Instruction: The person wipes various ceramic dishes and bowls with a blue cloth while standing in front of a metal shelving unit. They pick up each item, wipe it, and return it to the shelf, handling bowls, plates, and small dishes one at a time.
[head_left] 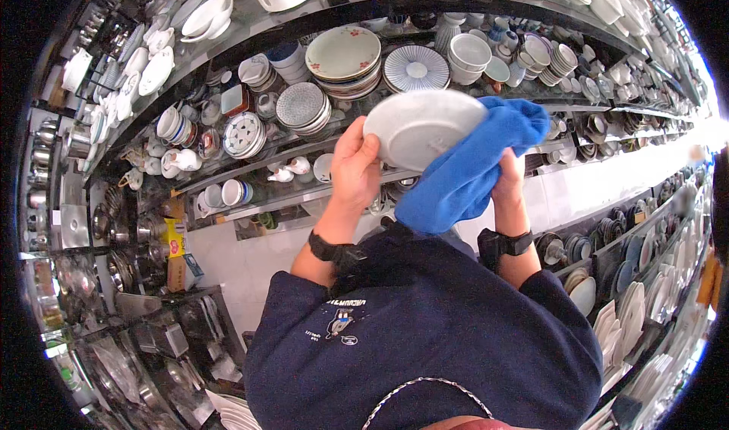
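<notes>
A white ceramic plate (pixel 421 125) is held up in front of my chest, tilted, with what looks like its underside and foot ring facing me. My left hand (pixel 354 162) grips its left rim, thumb on the near face. On the right, my right hand (pixel 508 174) holds a blue cloth (pixel 475 171) that covers the plate's right edge. Most of the right fingers are hidden by the cloth. Just beyond the plate are a stack of floral-rimmed plates (pixel 343 54) and a blue-striped plate (pixel 417 68) on a shelf.
Stacked patterned bowls (pixel 302 105), small flower-patterned dishes (pixel 245 135) and white bowls (pixel 470 54) fill the shelf ahead. White serving ware (pixel 208 17) stands on the upper shelf. Metalware lines the left side. Racks of upright plates (pixel 629 316) are close on my right.
</notes>
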Available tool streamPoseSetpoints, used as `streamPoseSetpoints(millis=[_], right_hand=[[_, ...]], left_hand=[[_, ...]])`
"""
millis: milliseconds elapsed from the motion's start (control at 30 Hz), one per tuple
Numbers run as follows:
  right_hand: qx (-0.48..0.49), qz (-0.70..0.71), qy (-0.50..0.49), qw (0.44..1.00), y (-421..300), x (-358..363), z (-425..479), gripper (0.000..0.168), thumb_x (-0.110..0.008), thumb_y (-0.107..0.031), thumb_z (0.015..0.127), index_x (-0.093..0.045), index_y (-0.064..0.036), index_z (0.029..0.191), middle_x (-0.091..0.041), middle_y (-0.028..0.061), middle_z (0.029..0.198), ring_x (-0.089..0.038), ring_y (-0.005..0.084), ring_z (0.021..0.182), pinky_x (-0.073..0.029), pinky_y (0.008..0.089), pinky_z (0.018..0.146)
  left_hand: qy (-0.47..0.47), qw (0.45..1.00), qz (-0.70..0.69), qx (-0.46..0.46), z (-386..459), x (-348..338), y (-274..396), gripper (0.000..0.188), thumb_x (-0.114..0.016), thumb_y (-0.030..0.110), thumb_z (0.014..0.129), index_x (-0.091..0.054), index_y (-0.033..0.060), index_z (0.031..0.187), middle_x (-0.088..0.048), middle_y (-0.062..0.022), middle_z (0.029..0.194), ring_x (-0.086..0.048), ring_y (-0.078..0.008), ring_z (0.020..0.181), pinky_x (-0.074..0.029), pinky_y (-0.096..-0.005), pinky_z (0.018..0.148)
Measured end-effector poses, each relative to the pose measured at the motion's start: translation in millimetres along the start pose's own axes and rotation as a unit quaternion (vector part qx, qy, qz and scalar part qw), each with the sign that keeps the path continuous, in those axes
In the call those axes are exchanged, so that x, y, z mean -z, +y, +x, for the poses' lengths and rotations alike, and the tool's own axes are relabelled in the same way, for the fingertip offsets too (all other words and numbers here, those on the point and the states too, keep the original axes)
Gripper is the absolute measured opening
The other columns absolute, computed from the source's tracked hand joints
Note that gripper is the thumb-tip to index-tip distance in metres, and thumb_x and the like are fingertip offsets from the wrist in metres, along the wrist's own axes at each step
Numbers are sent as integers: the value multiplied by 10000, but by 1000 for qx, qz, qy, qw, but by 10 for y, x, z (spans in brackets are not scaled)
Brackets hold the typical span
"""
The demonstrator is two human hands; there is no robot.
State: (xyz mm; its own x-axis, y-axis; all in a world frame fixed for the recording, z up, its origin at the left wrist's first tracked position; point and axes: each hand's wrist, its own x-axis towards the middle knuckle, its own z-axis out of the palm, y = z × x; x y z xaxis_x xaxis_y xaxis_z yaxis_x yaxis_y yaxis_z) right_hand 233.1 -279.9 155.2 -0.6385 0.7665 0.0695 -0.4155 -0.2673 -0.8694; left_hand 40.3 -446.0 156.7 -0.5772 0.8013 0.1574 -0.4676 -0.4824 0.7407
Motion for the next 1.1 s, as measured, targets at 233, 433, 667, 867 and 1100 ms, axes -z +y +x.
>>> streamPoseSetpoints(millis=[233, 433, 667, 867, 1100], right_hand=[[-47, 137, 120, 982, 171, -266, -180, 760, -581, -609, 966, -448, -67, 1482, -585, 117, 1409, -577, 287, 1266, -431, 456, 1136], [-86, 170, 155, 969, 296, -163, -255, 716, -537, -595, 1004, -444, -68, 1480, -586, 117, 1406, -589, 277, 1253, -467, 449, 1101], [-47, 86, 262, 960, 456, 699, 40, 555, -618, -405, 1025, -498, -55, 1440, -633, 106, 1327, -648, 264, 1153, -532, 419, 1005], [-86, 96, 290, 948, -40, 1248, 242, 605, -627, -437, 1003, -517, -5, 1413, -621, 180, 1343, -634, 349, 1184, -503, 509, 1053], [-118, 125, 280, 945, 19, 1305, 444, 636, -621, -454, 997, -488, -13, 1434, -622, 179, 1339, -628, 354, 1193, -500, 510, 1055]], left_hand=[[15, 985, -171, 2, 202, -509, -444, 501, -475, 352, 1085, -382, 55, 1477, -515, -124, 1476, -549, -261, 1325, -463, -439, 1112], [39, 994, -97, 6, 200, -658, -533, 499, -487, 376, 1084, -415, 40, 1446, -592, -122, 1376, -617, -228, 1224, -520, -383, 1034], [53, 994, 85, 31, 310, -464, -823, 300, -561, 194, 1060, -603, -19, 1266, -685, -56, 1135, -627, -148, 997, -492, -304, 907], [-71, 829, 537, -139, 461, -392, -464, 236, -596, -9, 892, -686, 24, 1108, -741, -121, 991, -715, -265, 839, -551, -350, 750], [-129, 660, 682, -288, 985, -49, -767, 290, -619, -8, 824, -719, 28, 1094, -757, -103, 1121, -732, -267, 1019, -582, -384, 851]])
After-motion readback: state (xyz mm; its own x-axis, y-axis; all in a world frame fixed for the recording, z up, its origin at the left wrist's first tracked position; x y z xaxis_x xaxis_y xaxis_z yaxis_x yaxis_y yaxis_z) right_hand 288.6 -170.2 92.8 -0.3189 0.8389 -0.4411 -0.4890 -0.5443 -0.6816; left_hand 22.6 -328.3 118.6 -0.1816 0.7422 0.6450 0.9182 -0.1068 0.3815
